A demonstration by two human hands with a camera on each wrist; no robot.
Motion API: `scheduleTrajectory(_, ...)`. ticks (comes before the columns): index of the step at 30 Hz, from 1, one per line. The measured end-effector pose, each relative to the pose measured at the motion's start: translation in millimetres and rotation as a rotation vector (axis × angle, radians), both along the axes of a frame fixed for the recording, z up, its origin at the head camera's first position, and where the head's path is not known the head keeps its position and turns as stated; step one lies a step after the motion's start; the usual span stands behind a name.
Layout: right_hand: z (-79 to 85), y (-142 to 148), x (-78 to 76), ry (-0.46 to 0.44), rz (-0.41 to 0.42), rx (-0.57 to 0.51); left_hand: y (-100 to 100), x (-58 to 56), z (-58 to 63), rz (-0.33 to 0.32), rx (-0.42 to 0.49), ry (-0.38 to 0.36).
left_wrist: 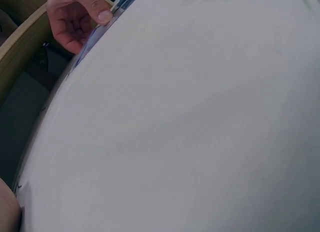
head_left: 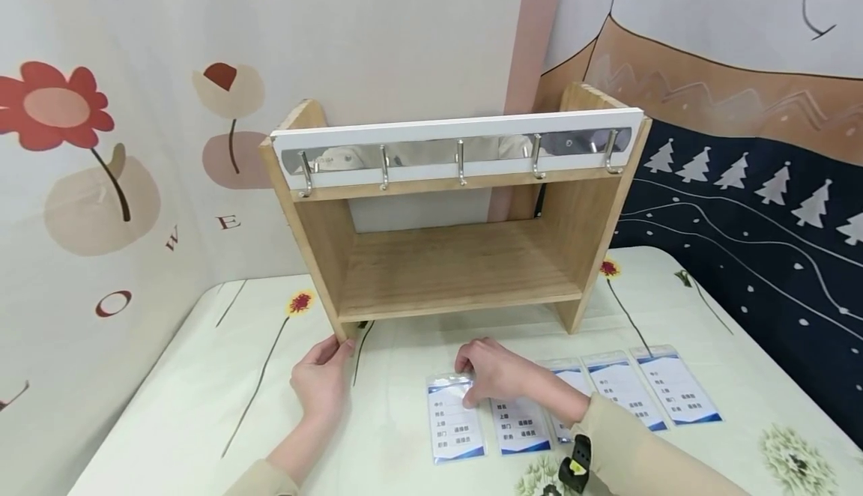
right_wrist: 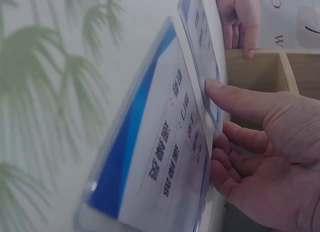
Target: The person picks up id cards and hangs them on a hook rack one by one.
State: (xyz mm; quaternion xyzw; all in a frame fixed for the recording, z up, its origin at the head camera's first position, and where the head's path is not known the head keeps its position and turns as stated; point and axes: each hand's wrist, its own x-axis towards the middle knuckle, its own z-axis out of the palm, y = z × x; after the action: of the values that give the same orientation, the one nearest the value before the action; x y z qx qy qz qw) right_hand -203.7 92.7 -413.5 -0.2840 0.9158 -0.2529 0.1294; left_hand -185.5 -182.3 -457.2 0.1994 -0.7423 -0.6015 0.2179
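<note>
Near the front of the table, my right hand is at the top edge of the leftmost badge, a clear sleeve with a white and blue printed card. Its thumb lies on the front and its other fingers curl by the top edge, as the right wrist view also shows. Several like badges lie in a row to the right, the next to it filling much of that view. My left hand grips the foot of the left side panel of a wooden shelf.
A white rail with several metal hooks runs across the shelf's upper front. The shelf stands behind the badges on a table with a flowered cloth. Printed curtains hang behind and at both sides.
</note>
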Motion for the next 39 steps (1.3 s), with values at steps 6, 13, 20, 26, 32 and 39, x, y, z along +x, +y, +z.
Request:
scheduleTrajectory(6,-0.5,1,-3.6,-0.078,0.011,-0.022,0,-0.9,-0.3,0.004,-0.012,-0.022)
scheduleTrajectory(13,-2.1,2,-3.8,-0.064,0.028,-0.042,0,-0.7,0.7,0.01,-0.022,-0.021)
scheduleTrajectory(20,-5.2,4,-4.8,-0.068,0.044,-0.102,0,-0.3,1.5,-0.011,-0.002,-0.009)
scheduleTrajectory(26,-10.0,6,-2.8,0.011,0.084,-0.181,-2,0.0,-0.4,-0.012,-0.01,-0.013)
scheduleTrajectory(32,-4.9,4,-1.6,0.099,0.054,-0.278,-2,0.1,-1.2,-0.011,-0.01,-0.01)
scheduleTrajectory(39,6.7,1,-2.9,0.173,0.058,-0.393,-2,-0.8,-2.7,-0.011,-0.001,0.004)
